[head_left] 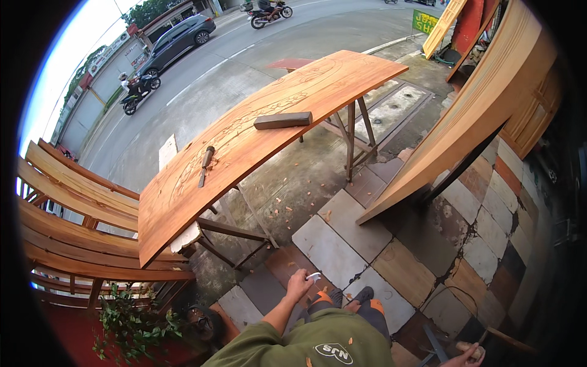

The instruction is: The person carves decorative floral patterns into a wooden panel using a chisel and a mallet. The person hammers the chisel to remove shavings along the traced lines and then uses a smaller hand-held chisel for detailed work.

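Note:
Low in the middle, my left hand (299, 285) is closed, with a small white object (314, 277) poking out of its fingers; its kind is unclear. My right hand (469, 355) is at the lower right edge, its fingers curled beside a thin wooden stick (509, 340) and a dark flat bar (435, 345). What it grips is hard to make out. Ahead of me, apart from both hands, a carved wooden panel (342, 79) rests on trestles. On it lie a dark wooden block (283, 120) and a chisel (206, 165) with a dark handle.
Wooden benches (85, 226) stand at the left, above a leafy plant (131, 324). A large wooden slab (465, 122) leans at the right over patchwork floor tiles (397, 269). Wood chips are scattered below the panel. Beyond runs a road (226, 67) with a dark car (177, 41) and motorcycles.

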A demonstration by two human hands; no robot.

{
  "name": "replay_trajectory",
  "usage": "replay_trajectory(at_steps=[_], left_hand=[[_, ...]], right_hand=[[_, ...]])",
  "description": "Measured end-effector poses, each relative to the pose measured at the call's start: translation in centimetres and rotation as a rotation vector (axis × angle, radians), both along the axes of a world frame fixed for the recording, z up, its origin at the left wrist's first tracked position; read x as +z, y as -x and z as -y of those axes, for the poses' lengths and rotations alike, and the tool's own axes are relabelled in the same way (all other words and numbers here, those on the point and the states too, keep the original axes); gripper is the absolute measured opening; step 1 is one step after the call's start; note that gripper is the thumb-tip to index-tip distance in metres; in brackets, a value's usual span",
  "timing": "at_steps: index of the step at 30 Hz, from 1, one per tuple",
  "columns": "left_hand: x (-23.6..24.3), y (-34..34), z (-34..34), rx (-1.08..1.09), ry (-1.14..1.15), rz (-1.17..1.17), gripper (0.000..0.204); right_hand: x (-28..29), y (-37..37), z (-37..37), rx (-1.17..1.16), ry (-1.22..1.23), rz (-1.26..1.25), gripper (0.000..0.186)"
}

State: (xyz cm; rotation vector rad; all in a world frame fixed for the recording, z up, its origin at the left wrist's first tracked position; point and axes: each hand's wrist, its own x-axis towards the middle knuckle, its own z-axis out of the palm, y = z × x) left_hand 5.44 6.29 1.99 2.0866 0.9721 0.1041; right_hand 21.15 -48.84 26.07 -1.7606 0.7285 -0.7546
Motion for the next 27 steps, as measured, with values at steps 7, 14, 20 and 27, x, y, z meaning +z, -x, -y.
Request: replay_trajectory(at_steps=[7,14,20,27], left_hand=[[5.2,-4.8,-3.0,0.24,0.118,0.238,0.025],[17.7,-11.5,-11.2,0.447,-0.105,0.542,0.014],[26.2,-16.7,-16.1,0.659,0.087,0.774,0.012],[37.7,-23.9,-22.7,0.377,-0.161,1.234,0.015]], right_hand=[[-5.1,-7.1,-23.5,0.654,-0.281,0.011,0.049],[-4.4,-17.3,-41.2,1.164,-0.435,-0.035,0.06],[0.2,-24.3,-53.0,1.421,-0.43,-0.03,0.061],[-1.0,-32.5,-60.7,1.413,-0.286,0.034,0.061]])
